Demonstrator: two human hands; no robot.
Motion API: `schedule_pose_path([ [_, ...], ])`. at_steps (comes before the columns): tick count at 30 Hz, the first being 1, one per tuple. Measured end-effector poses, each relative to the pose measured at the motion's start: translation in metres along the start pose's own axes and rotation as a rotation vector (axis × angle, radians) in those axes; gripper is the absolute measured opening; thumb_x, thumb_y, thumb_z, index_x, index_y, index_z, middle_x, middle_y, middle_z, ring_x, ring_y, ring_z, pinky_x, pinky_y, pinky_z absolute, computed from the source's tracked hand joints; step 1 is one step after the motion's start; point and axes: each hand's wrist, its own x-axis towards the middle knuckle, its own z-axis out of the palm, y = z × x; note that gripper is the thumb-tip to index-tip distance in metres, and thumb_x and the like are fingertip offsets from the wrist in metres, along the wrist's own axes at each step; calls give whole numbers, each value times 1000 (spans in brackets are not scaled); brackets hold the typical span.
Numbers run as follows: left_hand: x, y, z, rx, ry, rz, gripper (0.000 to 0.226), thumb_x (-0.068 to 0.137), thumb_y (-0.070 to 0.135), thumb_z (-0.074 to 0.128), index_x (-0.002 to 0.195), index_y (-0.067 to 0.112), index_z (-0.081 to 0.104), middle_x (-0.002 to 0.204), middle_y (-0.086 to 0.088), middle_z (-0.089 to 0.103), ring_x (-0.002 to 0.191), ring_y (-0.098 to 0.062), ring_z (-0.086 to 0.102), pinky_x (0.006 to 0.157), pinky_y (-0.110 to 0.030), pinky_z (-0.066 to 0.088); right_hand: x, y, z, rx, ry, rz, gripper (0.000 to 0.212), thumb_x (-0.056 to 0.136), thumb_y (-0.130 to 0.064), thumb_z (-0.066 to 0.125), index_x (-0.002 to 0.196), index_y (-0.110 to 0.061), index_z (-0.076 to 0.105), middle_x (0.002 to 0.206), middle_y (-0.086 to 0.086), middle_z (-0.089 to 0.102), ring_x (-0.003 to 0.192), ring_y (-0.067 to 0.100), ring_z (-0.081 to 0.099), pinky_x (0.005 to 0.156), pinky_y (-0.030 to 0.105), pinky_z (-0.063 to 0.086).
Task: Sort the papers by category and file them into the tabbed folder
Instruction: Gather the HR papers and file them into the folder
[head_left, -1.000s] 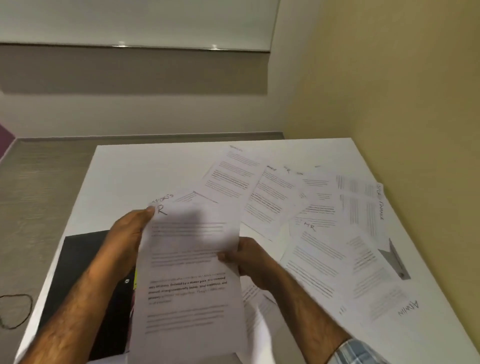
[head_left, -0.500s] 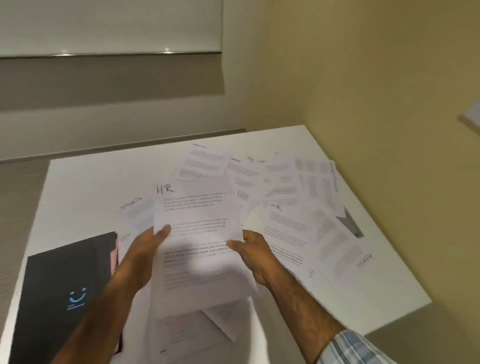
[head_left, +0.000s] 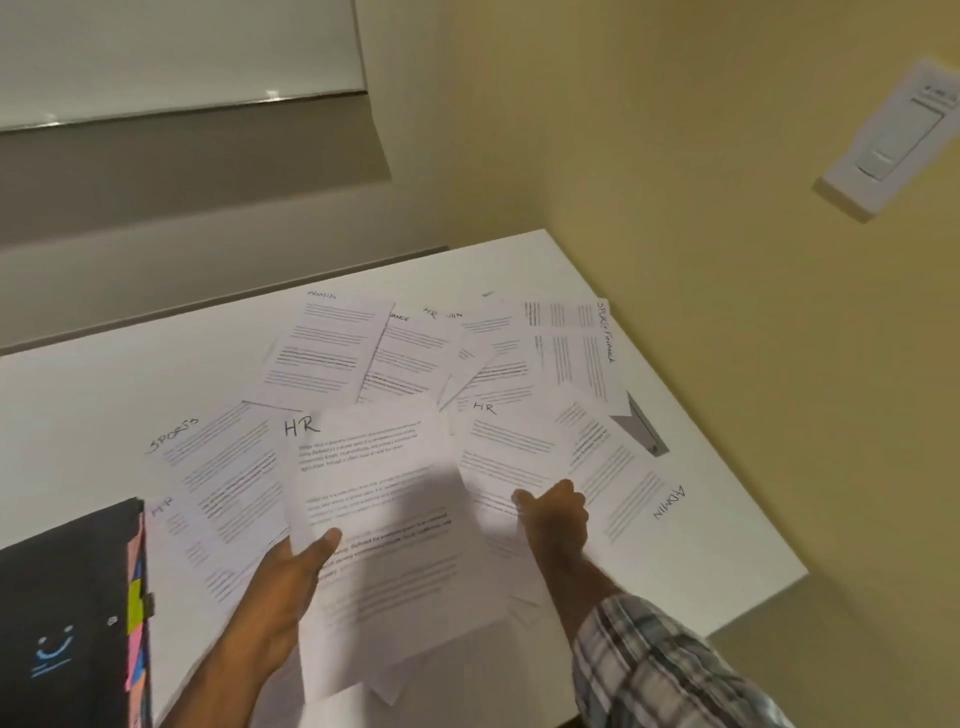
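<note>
My left hand (head_left: 291, 587) holds a printed sheet marked HR (head_left: 384, 519) by its left edge, thumb on top, above the table. My right hand (head_left: 553, 519) has left that sheet and reaches right, its fingers down on a second sheet marked HR (head_left: 509, 447) that lies on the table. Several more printed sheets lie fanned across the white table (head_left: 104, 405), with handwritten headings such as SPORTS (head_left: 218, 457) and ADMIN (head_left: 639, 493). The black tabbed folder (head_left: 67, 613) with coloured tabs along its right edge lies at the lower left.
The table stands against a yellow wall on the right, with a white wall switch (head_left: 893, 135). A grey wedge-shaped object (head_left: 641, 426) pokes out from under the papers near the wall. The table's front right corner is at the lower right.
My right hand let go of the held HR sheet and moved right onto the HR sheet on the table. The left hand keeps the sheet. The view swung left and up.
</note>
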Motion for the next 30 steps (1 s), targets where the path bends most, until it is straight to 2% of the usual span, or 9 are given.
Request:
schedule_pose_path([
  [4,-4,-7,10,-27,-10,-95,30,98,17,64,127,12,63,116,-8,77,111,-28,70,106,-42,47,21,-1,10,-200,28,80,87,71,-61,82,128,-6,47,122,12,52,112,27,55,85,43,55],
  [7,-5,-15,14,-37,22,-127,27,97,15,63,123,7,65,112,-14,77,106,-34,72,95,-41,52,28,-2,20,-299,13,100,102,66,-68,81,136,-5,41,126,12,50,113,24,53,83,40,57],
  [9,-4,-22,14,-47,48,-149,30,96,13,64,125,3,65,113,-18,76,107,-38,71,100,-46,51,30,0,21,-336,16,83,103,64,-69,81,135,-5,41,124,11,52,110,23,55,80,37,58],
  [13,-2,-28,17,-83,78,-168,34,96,7,63,128,-3,62,114,-23,74,111,-43,68,108,-57,45,31,0,21,-295,-17,63,86,70,-59,84,125,-8,42,113,12,55,96,22,61,75,37,61],
  [16,-3,-27,21,-108,77,-161,34,95,5,62,128,-5,61,116,-26,73,112,-45,67,108,-58,45,31,-2,19,-207,-68,62,76,77,-47,84,125,-10,38,113,14,56,96,25,62,77,40,61],
  [19,-5,-23,22,-103,76,-145,31,96,6,62,125,-4,63,113,-24,74,109,-43,68,100,-53,50,35,0,19,-100,-97,99,73,82,-36,81,130,-10,33,117,16,58,98,30,62,81,44,58],
  [22,-8,-19,23,-111,65,-130,27,97,7,61,123,-1,64,110,-21,76,105,-40,71,88,-45,54,43,8,22,-22,-42,118,49,90,-24,70,124,-9,38,110,15,61,87,29,60,81,45,57],
  [26,-11,-15,22,-113,48,-128,24,98,10,61,120,3,67,110,-18,77,103,-37,72,93,-47,54,46,20,21,90,-9,-6,17,94,-9,54,107,-6,64,104,15,70,92,32,66,78,40,57],
  [30,-10,-10,22,-88,28,-110,25,98,12,61,122,6,67,112,-18,76,103,-37,74,98,-50,52,38,12,1,207,55,-215,13,97,-9,55,84,-9,59,78,4,63,66,17,56,58,30,50],
])
